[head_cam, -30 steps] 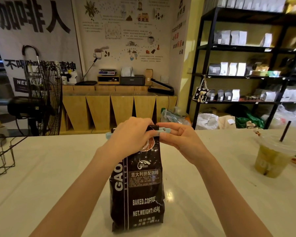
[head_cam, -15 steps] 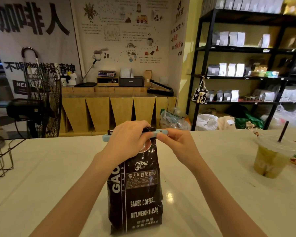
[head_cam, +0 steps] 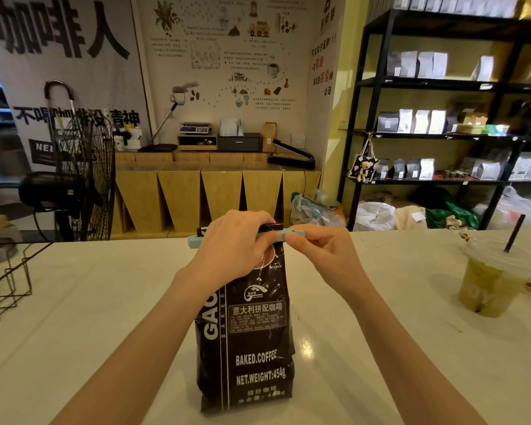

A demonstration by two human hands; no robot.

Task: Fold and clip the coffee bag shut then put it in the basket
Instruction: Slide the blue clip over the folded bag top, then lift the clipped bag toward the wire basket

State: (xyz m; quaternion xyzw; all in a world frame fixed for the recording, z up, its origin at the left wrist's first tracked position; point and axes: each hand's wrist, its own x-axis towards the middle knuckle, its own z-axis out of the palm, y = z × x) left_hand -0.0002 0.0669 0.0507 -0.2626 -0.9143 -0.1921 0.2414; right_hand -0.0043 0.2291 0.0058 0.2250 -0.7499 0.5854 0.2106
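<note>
**Coffee bag: clip across the folded top, both hands on it**

Coffee bag point(head_cam: 246, 326), dark, white print ("BAKED.COFFEE", "NET.WEIGHT:454g"), stands upright on the white surface point(head_cam: 365, 348), near the front edge and roughly centred in the head view. Its top is folded over. A light-blue clip point(head_cam: 196, 240), a long thin bar, lies level across the fold; its left end sticks out past the bag's left edge, its right end is hidden under fingers.

Left hand point(head_cam: 236, 243): draped over the bag's top left corner and over the middle of the clip, fingers curled down the front of the bag and closed on bag top and clip together. Palm side not visible.

Right hand point(head_cam: 322, 253): at the right end of the clip, thumb and forefinger pinched shut on the bar just beside the bag's right edge; the other fingers are curled in under the hand. Whether the clip is fully latched cannot be told from this angle.

Basket point(head_cam: 6, 283), black wire, sits at the far left of the surface, well apart from the bag and partly cut off by the frame edge.

Plastic cup point(head_cam: 491, 283) with a greenish drink, clear lid and dark straw stands at the right of the surface, well apart from the bag. Black standing fan point(head_cam: 83, 176) behind the surface at left; black shelving point(head_cam: 365, 118) with pale pouches at right.
</note>
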